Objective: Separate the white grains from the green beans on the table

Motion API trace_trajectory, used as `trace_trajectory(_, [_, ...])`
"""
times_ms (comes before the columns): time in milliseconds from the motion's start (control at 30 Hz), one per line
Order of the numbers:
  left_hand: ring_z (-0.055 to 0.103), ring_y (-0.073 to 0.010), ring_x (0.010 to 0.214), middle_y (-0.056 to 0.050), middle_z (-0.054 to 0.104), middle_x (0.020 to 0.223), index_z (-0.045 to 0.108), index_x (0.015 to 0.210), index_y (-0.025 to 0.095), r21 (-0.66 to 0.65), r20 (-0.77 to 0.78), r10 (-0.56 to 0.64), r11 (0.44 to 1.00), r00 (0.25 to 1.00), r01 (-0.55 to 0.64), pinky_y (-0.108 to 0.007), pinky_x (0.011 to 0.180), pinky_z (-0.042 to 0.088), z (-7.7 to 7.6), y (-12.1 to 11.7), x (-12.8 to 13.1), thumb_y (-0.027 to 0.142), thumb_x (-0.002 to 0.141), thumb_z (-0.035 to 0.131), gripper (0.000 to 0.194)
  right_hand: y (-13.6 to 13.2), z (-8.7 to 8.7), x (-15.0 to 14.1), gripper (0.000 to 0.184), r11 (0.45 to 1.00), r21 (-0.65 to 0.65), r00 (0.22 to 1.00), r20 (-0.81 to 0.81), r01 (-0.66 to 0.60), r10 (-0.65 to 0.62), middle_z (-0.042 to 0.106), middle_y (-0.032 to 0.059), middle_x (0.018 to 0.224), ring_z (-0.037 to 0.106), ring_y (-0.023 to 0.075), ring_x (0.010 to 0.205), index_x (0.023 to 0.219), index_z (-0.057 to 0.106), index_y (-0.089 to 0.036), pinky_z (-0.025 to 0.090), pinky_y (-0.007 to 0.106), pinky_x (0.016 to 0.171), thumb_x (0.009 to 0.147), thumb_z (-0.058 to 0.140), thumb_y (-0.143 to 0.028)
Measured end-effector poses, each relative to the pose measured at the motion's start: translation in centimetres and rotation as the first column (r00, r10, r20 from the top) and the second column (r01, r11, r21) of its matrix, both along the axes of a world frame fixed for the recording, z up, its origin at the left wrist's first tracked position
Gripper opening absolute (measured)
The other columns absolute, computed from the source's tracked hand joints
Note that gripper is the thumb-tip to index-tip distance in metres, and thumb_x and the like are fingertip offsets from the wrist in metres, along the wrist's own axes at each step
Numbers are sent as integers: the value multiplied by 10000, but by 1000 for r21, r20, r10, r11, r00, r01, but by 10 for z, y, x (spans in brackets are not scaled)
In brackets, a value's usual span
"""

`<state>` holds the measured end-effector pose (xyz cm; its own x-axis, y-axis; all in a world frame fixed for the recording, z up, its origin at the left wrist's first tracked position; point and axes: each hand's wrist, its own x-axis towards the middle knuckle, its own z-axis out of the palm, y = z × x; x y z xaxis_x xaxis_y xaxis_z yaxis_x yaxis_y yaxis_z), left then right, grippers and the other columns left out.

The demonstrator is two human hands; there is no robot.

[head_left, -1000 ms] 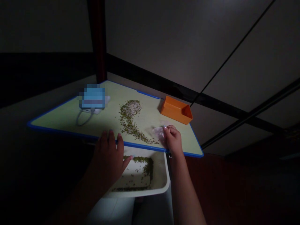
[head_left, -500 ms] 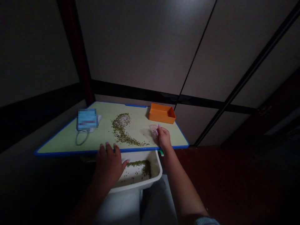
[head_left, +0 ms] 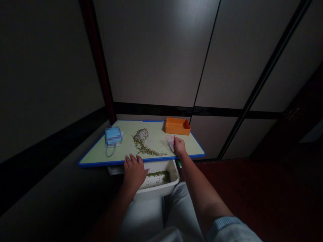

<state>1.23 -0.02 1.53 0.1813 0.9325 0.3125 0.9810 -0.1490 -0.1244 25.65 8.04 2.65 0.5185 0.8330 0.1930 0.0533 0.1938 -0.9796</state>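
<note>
My right hand [head_left: 179, 146] is closed on a thin, see-through scoop-like piece [head_left: 171, 142], held low over the right part of the pale green tabletop [head_left: 126, 126]; its exact kind is unclear. Left of it, a curved trail of small green beans [head_left: 143, 147] runs up to a heap of whitish grains [head_left: 142, 133]. My left hand [head_left: 134, 168] lies with fingers spread on the table's blue front edge, holding nothing. Below that edge sits a white tub [head_left: 161, 192] with green beans [head_left: 165, 176] along its far side and right corner, partly hidden by my left hand.
An orange open box [head_left: 177, 130] stands at the table's back right. At the left are a blurred-out blue item [head_left: 113, 135] and a looped grey cable [head_left: 109, 153]. Tall panelled doors [head_left: 156, 67] rise behind the table. Dark red floor [head_left: 227, 188] shows to the right.
The camera view has shifted and tilted, so the table appears smaller and more level. My right hand still grips the clear piece, and my left hand keeps its place at the edge.
</note>
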Motion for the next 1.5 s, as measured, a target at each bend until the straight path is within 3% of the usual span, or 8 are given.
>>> trace_trajectory(333, [390,-458,1459,-367,416,1523,425,1439,20,9,31,-2,1000,1000,2,-564,1162,317,-4,0,-1,424,803,580,770,2,1,0,601,996,16,992,81,91,-92,339,-64,450,314,111,457,507,337,-270,238,260,434,830,443,-766])
trace_trajectory(600, [372,-462,1471,-373,396,1531,408,1450,1,11,20,9,1000,1000,-9,-559,1163,337,-8,1,-2,384,799,585,776,-2,2,-6,601,996,66,991,116,64,-72,354,-50,460,326,121,489,492,375,-264,242,268,465,770,453,-791])
trace_trajectory(800, [340,-454,1493,-346,380,1558,390,1472,22,-6,-8,28,1000,1000,-28,-564,1176,339,-16,4,-6,409,782,626,826,-6,3,-8,603,993,95,992,99,64,-73,336,-44,455,292,120,493,470,348,-266,219,284,484,738,456,-795])
trace_trajectory(967, [301,-442,1516,-315,340,1597,348,1508,69,-54,-5,27,998,1000,-28,-582,1200,321,-18,4,-12,502,792,620,880,-14,9,-10,596,993,110,996,72,49,-57,393,-21,456,345,135,495,457,406,-251,249,295,499,698,526,-782])
trace_trajectory(1267, [256,-452,1531,-329,274,1618,250,1539,44,-176,-110,39,983,993,-59,-606,1216,308,-14,0,-21,641,834,491,955,-15,5,-9,610,999,-47,979,204,10,-1,524,48,478,476,178,495,474,502,-234,318,319,509,734,452,-783])
trace_trajectory(1500, [291,-443,1522,-320,269,1623,218,1558,88,-169,-183,32,983,983,-64,-620,1198,326,-19,1,-28,658,842,440,942,-9,-2,-7,669,995,-91,991,130,-28,40,497,53,444,438,166,443,488,526,-227,298,330,480,683,479,-865])
